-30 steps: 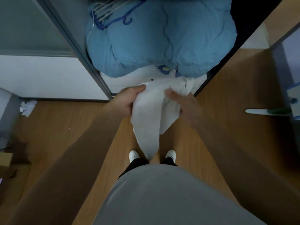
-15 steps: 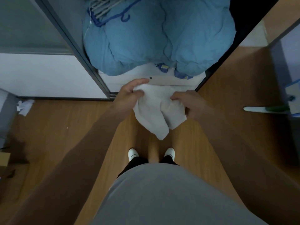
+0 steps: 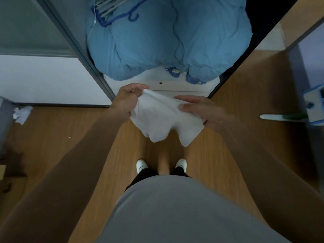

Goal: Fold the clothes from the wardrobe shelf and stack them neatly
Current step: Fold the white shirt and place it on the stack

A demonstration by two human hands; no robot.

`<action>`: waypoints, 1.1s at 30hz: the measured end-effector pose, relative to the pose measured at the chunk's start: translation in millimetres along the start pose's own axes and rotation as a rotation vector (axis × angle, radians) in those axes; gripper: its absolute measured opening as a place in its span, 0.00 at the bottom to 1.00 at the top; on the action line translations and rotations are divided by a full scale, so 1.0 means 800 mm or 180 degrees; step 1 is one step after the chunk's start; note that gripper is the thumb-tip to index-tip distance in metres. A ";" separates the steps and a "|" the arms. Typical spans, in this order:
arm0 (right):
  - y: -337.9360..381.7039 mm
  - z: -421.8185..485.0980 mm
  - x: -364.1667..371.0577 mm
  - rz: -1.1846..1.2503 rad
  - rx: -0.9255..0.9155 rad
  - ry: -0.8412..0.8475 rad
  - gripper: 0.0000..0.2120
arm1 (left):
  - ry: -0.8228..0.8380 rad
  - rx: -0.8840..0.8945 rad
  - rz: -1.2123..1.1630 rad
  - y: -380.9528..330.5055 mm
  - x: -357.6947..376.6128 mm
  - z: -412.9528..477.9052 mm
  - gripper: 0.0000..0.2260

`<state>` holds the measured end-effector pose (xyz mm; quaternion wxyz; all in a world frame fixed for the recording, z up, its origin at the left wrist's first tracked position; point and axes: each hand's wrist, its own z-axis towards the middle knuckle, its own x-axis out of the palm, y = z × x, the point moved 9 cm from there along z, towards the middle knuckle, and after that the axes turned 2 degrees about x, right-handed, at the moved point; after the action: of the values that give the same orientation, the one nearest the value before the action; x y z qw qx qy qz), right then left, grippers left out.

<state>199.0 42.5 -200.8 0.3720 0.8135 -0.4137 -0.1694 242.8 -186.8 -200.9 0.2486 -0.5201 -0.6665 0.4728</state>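
Closest to the camera, a grey top (image 3: 166,207) fills the lower middle, and past its hem 2 white shoes (image 3: 142,166) stand side by side on the wooden floor (image 3: 105,155). Above the shoes, a white garment (image 3: 163,120) hangs in the air between both arms, its lower edge drooping in 2 loose points. The left hand (image 3: 127,100) has its grip closed on the garment's upper left edge, fingers curled over the fabric. The right hand (image 3: 201,111) holds the right side, thumb on the front and fingers over the top edge, so that grip is closed on the cloth too. Just beyond the hands lies the white wardrobe shelf (image 3: 175,85). On it sits a puffy blue bundle of fabric (image 3: 166,41), with blue hangers (image 3: 119,16) on its far left part. Crumpled white paper (image 3: 22,114) lies on the floor at far left, and a white-handled tool (image 3: 280,117) at right.
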 end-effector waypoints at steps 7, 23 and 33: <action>0.018 -0.009 -0.007 0.0805 -0.0684 -0.0192 0.12 | 0.1452 -0.0004 -0.0594 0.023 0.007 -0.007 0.25; 0.045 -0.010 0.004 -0.3032 -0.0928 -0.1278 0.08 | 0.0799 0.0346 0.0821 -0.015 0.002 -0.002 0.17; 0.066 -0.017 0.035 -0.2378 -0.1520 -0.0325 0.07 | 0.1256 0.0595 0.1595 0.005 -0.009 0.004 0.15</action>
<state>195.0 6.0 -151.4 0.4418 0.7891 -0.0585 -0.4228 244.2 -195.0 -204.4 0.2956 -0.7243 -0.4105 0.4684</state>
